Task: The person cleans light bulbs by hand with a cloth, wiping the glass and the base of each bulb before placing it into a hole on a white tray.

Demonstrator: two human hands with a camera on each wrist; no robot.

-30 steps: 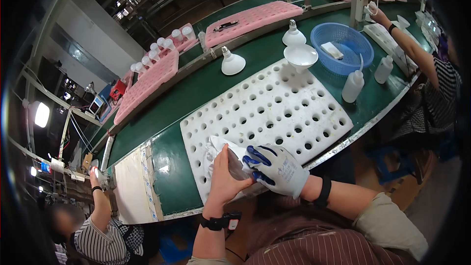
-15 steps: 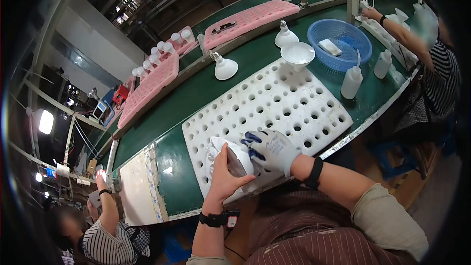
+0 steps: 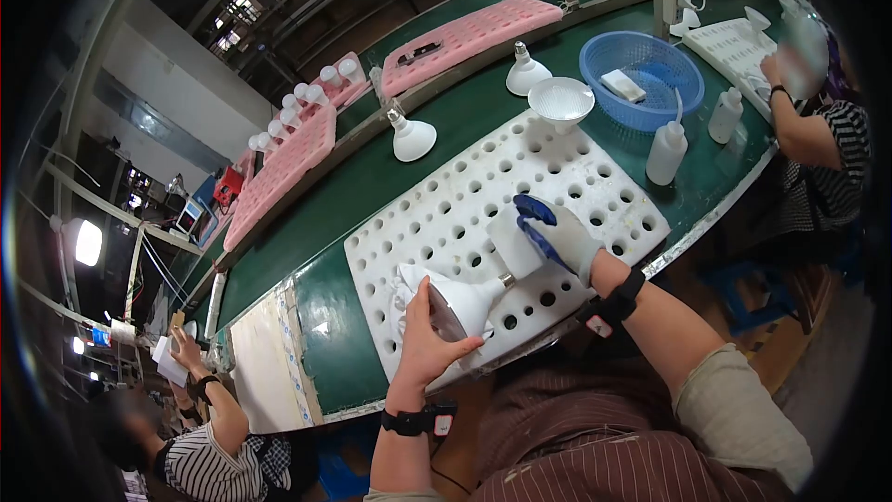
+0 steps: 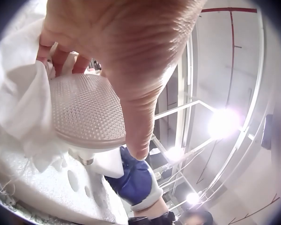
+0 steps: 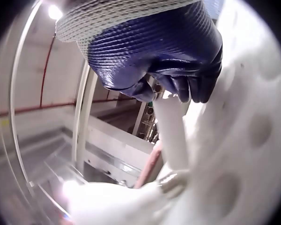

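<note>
My bare left hand (image 3: 423, 344) holds a white reflector bulb (image 3: 472, 305) tilted on its side, its screw base pointing right. A crumpled white cloth (image 3: 405, 284) lies between that hand and the bulb. In the left wrist view the bulb's dimpled lens (image 4: 86, 110) faces the thumb. My right hand (image 3: 565, 234), in a grey glove with blue coating, pinches a flat white sponge block (image 3: 515, 244). The block's lower end is right at the bulb's metal base (image 5: 172, 180). Both hands are over the white foam board (image 3: 395, 260) with holes.
Beyond the board stand two bulbs (image 3: 413, 138) (image 3: 527, 72), and one sits lens up in it (image 3: 561, 100). To the right are a blue basket (image 3: 688, 60) with a white block (image 3: 623, 86) inside and two squeeze bottles (image 3: 666, 153) (image 3: 725, 116). Pink trays (image 3: 279, 167) line the back; people sit at both sides.
My right hand has moved right, off the bulb's body, with the white block now showing at the screw base. My left hand keeps its hold. Both neighbours' arms have shifted.
</note>
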